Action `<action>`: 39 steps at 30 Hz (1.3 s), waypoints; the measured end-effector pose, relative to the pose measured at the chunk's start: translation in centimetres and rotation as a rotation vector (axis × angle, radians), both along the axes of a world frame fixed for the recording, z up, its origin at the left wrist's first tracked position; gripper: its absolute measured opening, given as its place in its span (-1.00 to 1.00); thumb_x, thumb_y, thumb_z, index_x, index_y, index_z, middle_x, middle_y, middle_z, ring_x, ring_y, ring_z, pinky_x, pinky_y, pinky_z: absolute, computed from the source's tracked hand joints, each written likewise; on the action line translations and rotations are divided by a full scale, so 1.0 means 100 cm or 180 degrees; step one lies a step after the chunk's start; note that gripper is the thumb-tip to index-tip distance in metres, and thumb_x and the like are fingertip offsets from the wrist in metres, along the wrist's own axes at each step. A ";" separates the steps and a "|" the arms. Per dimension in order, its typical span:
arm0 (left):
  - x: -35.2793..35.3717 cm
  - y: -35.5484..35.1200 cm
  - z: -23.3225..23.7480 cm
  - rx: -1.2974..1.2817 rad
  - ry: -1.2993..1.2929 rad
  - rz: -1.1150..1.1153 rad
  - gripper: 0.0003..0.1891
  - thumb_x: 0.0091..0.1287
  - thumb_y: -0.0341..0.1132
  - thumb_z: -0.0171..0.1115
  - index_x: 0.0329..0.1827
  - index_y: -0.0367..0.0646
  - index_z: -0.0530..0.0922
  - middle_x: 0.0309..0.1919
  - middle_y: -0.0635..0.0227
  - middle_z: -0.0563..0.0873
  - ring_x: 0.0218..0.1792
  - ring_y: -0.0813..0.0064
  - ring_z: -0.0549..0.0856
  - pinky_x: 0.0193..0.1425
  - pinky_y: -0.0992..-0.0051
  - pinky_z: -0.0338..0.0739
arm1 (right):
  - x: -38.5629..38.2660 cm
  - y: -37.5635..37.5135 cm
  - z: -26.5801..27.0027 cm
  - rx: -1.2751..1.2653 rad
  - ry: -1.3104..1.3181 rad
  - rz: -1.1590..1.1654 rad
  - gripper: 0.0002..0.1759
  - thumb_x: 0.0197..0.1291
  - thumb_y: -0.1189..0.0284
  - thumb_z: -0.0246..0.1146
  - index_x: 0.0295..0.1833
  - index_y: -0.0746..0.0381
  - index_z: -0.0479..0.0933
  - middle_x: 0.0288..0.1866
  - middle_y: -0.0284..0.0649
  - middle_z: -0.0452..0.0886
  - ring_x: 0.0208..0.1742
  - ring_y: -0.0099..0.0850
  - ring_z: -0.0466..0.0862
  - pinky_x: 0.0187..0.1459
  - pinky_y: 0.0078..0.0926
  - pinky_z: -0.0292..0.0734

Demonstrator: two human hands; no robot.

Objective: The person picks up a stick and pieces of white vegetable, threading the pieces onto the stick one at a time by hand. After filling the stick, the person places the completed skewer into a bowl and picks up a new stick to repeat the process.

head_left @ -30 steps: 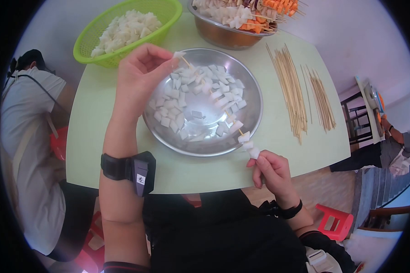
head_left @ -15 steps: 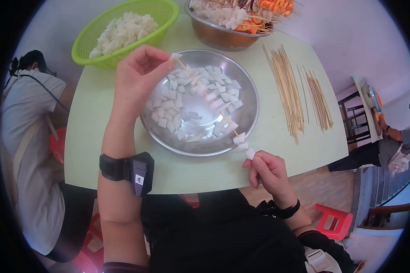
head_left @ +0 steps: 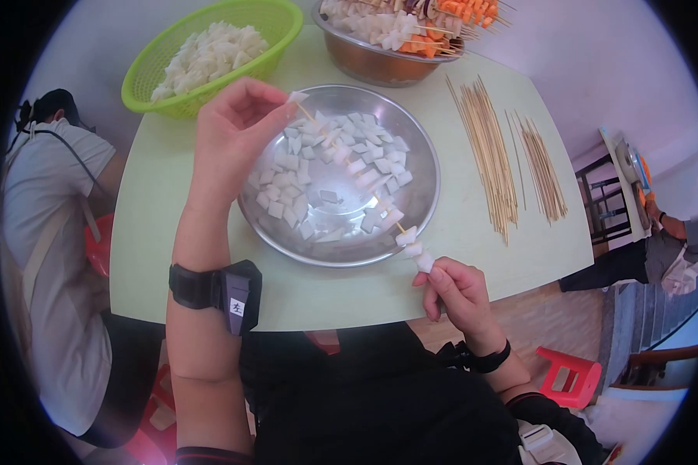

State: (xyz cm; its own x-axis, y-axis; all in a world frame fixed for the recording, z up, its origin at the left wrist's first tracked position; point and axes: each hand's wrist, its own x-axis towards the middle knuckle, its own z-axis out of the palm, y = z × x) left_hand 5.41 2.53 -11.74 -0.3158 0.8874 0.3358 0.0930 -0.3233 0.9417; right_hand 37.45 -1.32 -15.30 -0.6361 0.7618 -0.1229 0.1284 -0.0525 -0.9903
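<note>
A thin wooden skewer (head_left: 401, 227) slants over the steel basin (head_left: 434, 182), threaded with several white chunks (head_left: 364, 179) in spaced groups. At its far end, my left hand (head_left: 239, 120) is closed in a pinch on a white piece (head_left: 298, 98) at the skewer's tip. The fingers of my right hand (head_left: 456, 293) are closed around the near end, beside the last white chunk (head_left: 424, 263). Many loose white diamond-shaped pieces (head_left: 287, 184) lie in the basin beneath.
A green basket (head_left: 136, 81) of white pieces stands at the back left. Behind the basin is a metal bowl (head_left: 380, 70) of filled skewers. Two bundles of bare skewers (head_left: 485, 147) lie on the right of the table (head_left: 155, 256). Other people are at both sides; red stools (head_left: 570, 377) stand below.
</note>
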 end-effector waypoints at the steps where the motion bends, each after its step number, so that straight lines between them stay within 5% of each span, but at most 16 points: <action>1: 0.000 0.000 0.000 0.0021 0.0031 0.0006 -0.83 0.16 -0.53 0.33 -0.22 -0.29 0.54 -0.29 0.35 0.66 -0.23 0.61 0.64 -0.05 0.63 0.51 | 0.000 0.000 0.000 -0.0001 0.0003 0.0003 -0.69 0.45 0.37 -0.09 -0.17 0.31 0.50 -0.71 -0.42 0.41 -0.68 -0.71 0.36 -0.58 -0.76 0.26; 6: 0.001 0.001 -0.002 0.0150 0.0173 0.0032 -0.84 0.16 -0.54 0.33 -0.22 -0.28 0.55 -0.29 0.37 0.66 -0.25 0.63 0.63 -0.07 0.64 0.50 | -0.001 -0.001 0.002 -0.0082 0.0037 -0.0017 -0.69 0.45 0.36 -0.10 -0.17 0.31 0.50 -0.71 -0.40 0.44 -0.69 -0.69 0.40 -0.60 -0.78 0.29; 12: 0.007 -0.001 -0.002 0.0284 0.1278 0.0501 -0.85 0.17 -0.56 0.31 -0.21 -0.29 0.57 -0.29 0.41 0.65 -0.24 0.66 0.61 -0.08 0.65 0.49 | 0.003 0.003 0.003 -0.0455 0.0232 0.0131 -0.66 0.46 0.33 -0.14 -0.17 0.32 0.48 -0.74 -0.36 0.46 -0.75 -0.67 0.37 -0.65 -0.77 0.27; 29: 0.002 0.000 -0.003 0.0341 0.0046 0.0306 -0.85 0.19 -0.57 0.29 -0.19 -0.34 0.56 -0.25 0.29 0.68 -0.22 0.59 0.66 -0.06 0.64 0.51 | -0.012 0.006 -0.005 -0.2048 0.1963 0.0793 -0.65 0.47 0.33 -0.18 -0.16 0.35 0.42 -0.81 -0.34 0.33 -0.88 -0.61 0.23 -0.79 -0.71 0.15; 32: 0.001 -0.001 -0.002 0.0355 0.0131 0.0433 -0.85 0.20 -0.57 0.29 -0.19 -0.34 0.56 -0.25 0.30 0.68 -0.22 0.59 0.66 -0.06 0.64 0.52 | -0.018 0.001 0.007 -0.1411 0.1148 0.0442 -0.69 0.45 0.36 -0.10 -0.12 0.35 0.47 -0.78 -0.35 0.37 -0.82 -0.64 0.29 -0.73 -0.73 0.19; 34: 0.000 -0.001 -0.002 0.0376 0.0141 0.0456 -0.86 0.20 -0.57 0.28 -0.19 -0.33 0.56 -0.25 0.30 0.68 -0.22 0.60 0.66 -0.06 0.64 0.52 | -0.026 -0.004 0.010 -0.0216 0.0042 0.0083 -0.74 0.42 0.39 -0.02 -0.08 0.33 0.52 -0.74 -0.36 0.41 -0.74 -0.69 0.36 -0.66 -0.74 0.21; 37: 0.001 -0.001 0.000 0.0472 0.0091 0.0481 -0.87 0.18 -0.57 0.30 -0.22 -0.32 0.57 -0.29 0.35 0.68 -0.26 0.64 0.65 -0.12 0.67 0.51 | -0.030 -0.006 0.003 0.0596 -0.0379 -0.0157 -0.77 0.39 0.41 0.03 -0.06 0.30 0.54 -0.71 -0.38 0.43 -0.68 -0.71 0.39 -0.63 -0.75 0.22; 39: 0.002 -0.001 0.003 0.0540 0.0033 0.0497 -0.87 0.15 -0.56 0.33 -0.25 -0.30 0.58 -0.33 0.39 0.67 -0.30 0.67 0.64 -0.17 0.69 0.51 | -0.032 -0.007 0.009 0.0459 -0.0353 -0.0147 -0.75 0.41 0.39 0.00 -0.07 0.31 0.52 -0.72 -0.38 0.41 -0.71 -0.71 0.36 -0.65 -0.75 0.21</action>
State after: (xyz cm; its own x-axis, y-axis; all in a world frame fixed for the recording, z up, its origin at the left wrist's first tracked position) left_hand 5.65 2.42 -11.49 -0.4407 0.7585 0.4800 0.1637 -0.4578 0.8738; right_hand 34.27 -2.04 -14.41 -0.5886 0.8047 -0.0776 0.2380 0.0807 -0.9679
